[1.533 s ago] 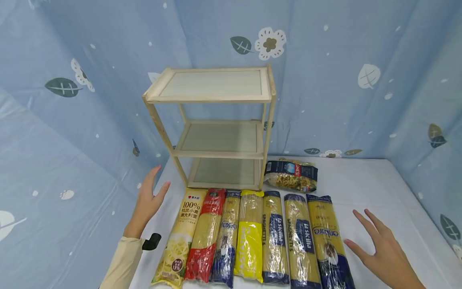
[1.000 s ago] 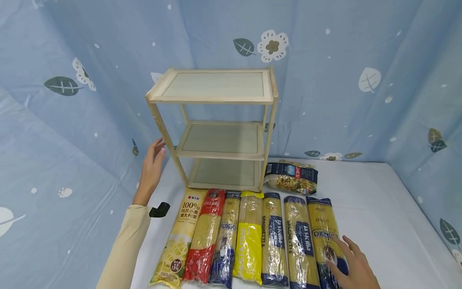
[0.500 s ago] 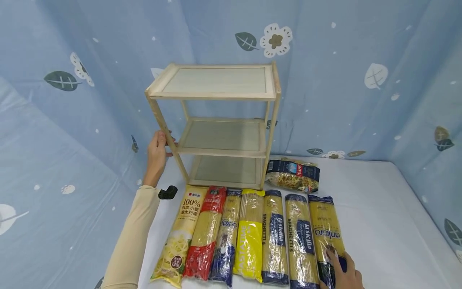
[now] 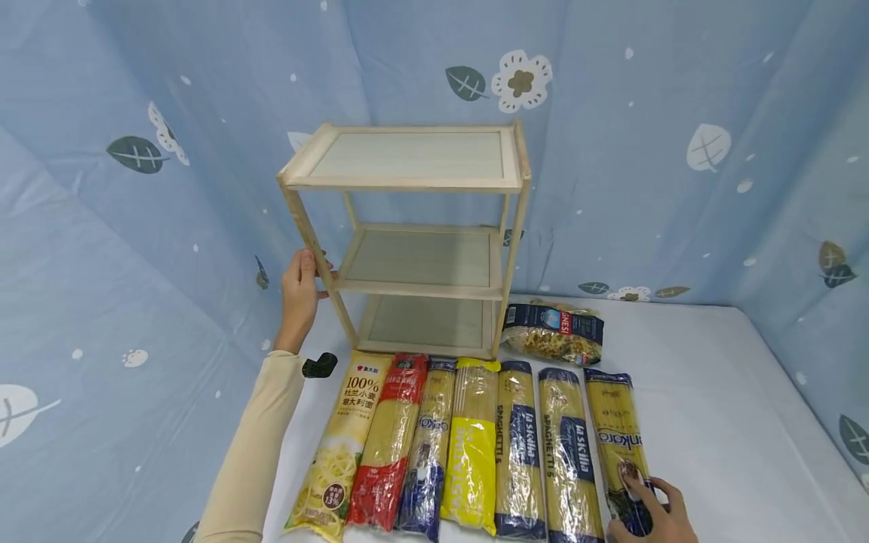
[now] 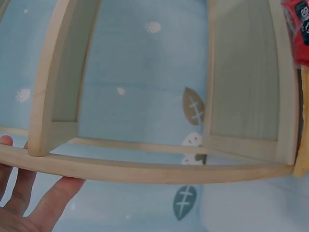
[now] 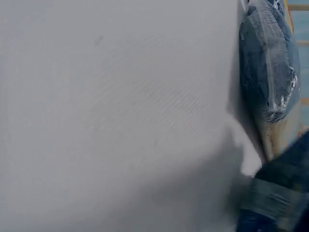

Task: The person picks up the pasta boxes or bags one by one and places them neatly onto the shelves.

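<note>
Right hand [image 4: 652,516] now grips spaghetti pack [image 4: 619,445] (rightmost) — left unchanged.

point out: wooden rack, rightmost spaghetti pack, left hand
wooden rack [image 4: 407,154], head view, on its top shelf panel.
rightmost spaghetti pack [image 4: 614,422], head view, on its yellow middle.
left hand [image 4: 299,283], head view, on the back of the hand.

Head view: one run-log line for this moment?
left hand: grips wooden shelf front-left post | right hand: grips near end of rightmost spaghetti pack | shelf tiers: bare
</note>
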Available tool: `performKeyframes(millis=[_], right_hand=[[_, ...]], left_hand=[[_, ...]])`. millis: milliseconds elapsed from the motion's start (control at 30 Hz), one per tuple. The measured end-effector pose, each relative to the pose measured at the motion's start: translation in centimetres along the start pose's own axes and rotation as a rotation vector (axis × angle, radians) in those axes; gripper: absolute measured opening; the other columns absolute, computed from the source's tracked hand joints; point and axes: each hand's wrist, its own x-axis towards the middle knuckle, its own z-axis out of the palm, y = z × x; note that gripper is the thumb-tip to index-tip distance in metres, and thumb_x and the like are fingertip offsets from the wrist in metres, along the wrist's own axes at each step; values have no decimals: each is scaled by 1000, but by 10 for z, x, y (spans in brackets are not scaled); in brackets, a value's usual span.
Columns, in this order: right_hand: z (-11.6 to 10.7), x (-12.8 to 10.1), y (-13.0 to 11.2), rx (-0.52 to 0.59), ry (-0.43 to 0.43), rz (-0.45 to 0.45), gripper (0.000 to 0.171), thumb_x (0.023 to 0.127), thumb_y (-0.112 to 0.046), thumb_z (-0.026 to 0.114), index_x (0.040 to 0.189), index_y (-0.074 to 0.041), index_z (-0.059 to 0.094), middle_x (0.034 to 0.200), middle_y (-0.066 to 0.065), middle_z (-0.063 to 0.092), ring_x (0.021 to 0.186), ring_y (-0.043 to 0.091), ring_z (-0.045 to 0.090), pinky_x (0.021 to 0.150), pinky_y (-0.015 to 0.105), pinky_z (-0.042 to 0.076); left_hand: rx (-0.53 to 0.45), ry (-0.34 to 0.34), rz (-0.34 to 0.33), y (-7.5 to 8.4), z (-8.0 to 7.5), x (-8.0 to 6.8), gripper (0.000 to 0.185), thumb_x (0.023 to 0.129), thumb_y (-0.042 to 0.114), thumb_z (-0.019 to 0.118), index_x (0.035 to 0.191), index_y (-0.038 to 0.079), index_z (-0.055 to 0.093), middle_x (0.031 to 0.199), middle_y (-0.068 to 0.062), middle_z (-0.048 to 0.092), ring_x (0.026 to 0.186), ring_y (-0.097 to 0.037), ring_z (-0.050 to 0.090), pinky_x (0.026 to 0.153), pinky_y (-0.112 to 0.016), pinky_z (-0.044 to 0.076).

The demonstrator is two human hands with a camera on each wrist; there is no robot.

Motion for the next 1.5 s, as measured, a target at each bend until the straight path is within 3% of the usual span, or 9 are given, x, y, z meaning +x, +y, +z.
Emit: performKeyframes(millis=[167, 433, 533, 667, 967, 1067, 1167, 1367, 1500], right_hand=[[-4, -11, -11, 72, 255, -45, 54, 69, -17, 78, 115, 5, 62, 121, 27, 39, 87, 39, 52, 59, 46, 49], [-23, -18, -29, 156, 451, -58, 45, 69, -7, 72, 112, 5, 66, 114, 27, 49, 81, 41, 56, 54, 47, 49], [-31, -22, -33, 155, 483, -80, 42, 69, -4, 71, 110, 7, 66, 113, 29, 50, 80, 46, 57, 56, 54, 50], [-45, -25, -41, 170, 529, -114, 41, 69, -2, 67, 108, 8, 66, 111, 32, 50, 78, 49, 58, 51, 52, 50], [-86, -26, -74, 229, 532, -92, 43, 71, 4, 63, 114, 5, 65, 118, 26, 50, 90, 47, 53, 58, 56, 52], [-100, -25, -86, 266, 556, -115, 42, 71, 6, 61, 114, 5, 66, 118, 26, 51, 89, 46, 54, 51, 42, 54], [-114, -21, -96, 274, 577, -180, 41, 73, 6, 62, 114, 4, 66, 118, 26, 52, 90, 47, 55, 49, 39, 54], [-140, -10, -115, 276, 577, -320, 43, 75, 8, 61, 118, 4, 64, 122, 26, 50, 97, 47, 51, 63, 59, 50], [-157, -3, -128, 277, 613, -441, 42, 75, 10, 60, 116, 6, 64, 120, 27, 51, 89, 46, 55, 54, 23, 54]], left_hand=[[4, -11, 7, 6, -1, -3, 41, 105, 31, 29, 116, 3, 55, 104, -27, 58, 93, -38, 62, 61, -52, 54], [-1, -19, 21, 2, -2, -4, 40, 105, 30, 29, 114, 1, 56, 102, -26, 59, 92, -39, 62, 59, -48, 55], [-11, -25, 22, 2, -3, -5, 40, 105, 31, 30, 114, 1, 56, 101, -22, 60, 93, -39, 61, 59, -48, 55], [-11, -22, 28, 2, -3, -4, 40, 105, 31, 30, 114, 2, 56, 99, -16, 61, 92, -39, 61, 59, -48, 55], [2, -42, 29, 5, -3, -4, 39, 105, 29, 29, 117, 1, 54, 104, -23, 60, 94, -38, 61, 62, -48, 55], [-3, -59, 29, 6, -3, -4, 39, 105, 28, 30, 117, 0, 53, 104, -24, 59, 95, -39, 61, 63, -50, 55], [-3, -74, 27, 6, -4, -4, 38, 105, 27, 30, 117, -2, 52, 105, -26, 59, 96, -42, 60, 62, -50, 55], [0, -98, 10, 8, -9, -4, 39, 105, 27, 30, 118, -2, 52, 108, -28, 58, 98, -43, 60, 64, -51, 55], [1, -117, 5, 10, -12, -4, 39, 105, 28, 30, 119, -2, 51, 109, -29, 57, 98, -43, 60, 65, -52, 55]])
